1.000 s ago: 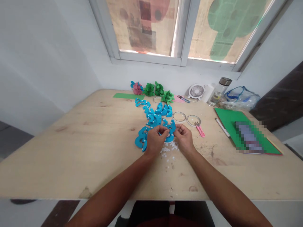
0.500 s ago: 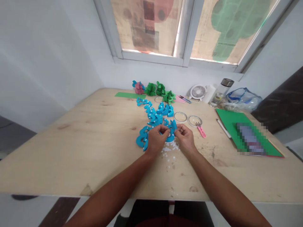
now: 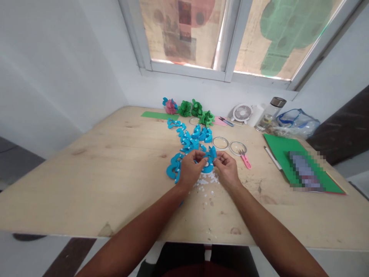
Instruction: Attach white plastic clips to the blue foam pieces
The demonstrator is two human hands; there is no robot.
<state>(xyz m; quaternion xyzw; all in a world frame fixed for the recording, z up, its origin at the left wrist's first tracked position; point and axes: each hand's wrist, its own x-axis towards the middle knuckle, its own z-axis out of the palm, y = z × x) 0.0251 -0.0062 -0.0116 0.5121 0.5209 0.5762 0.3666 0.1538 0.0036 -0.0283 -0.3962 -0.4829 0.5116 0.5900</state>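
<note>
Between my two hands is a blue curved paper piece (image 3: 208,168) with white patches, partly covered by fingers. My left hand (image 3: 190,166) pinches its left side with thumb and forefinger. On the other side, my right hand (image 3: 228,168) has its fingertips closed on the upright blue edge. Just beyond and left of the hands lie several more blue paper pieces (image 3: 190,144), some looped and dotted with white. Small white scraps (image 3: 208,179) are scattered on the wooden table (image 3: 115,173) below the held piece.
Two silvery rings (image 3: 220,148) and pink-handled scissors (image 3: 245,161) lie to the right. Green sheets (image 3: 284,157) carry a pixelated object, with a white pen (image 3: 272,157) alongside. Along the wall stand green paper flowers (image 3: 185,109), a small fan (image 3: 242,112) and a bottle (image 3: 271,113).
The view has shifted slightly. Both hands keep their grip on the blue paper piece, which has turned a little. A small blue bit now shows beside my left forearm.
</note>
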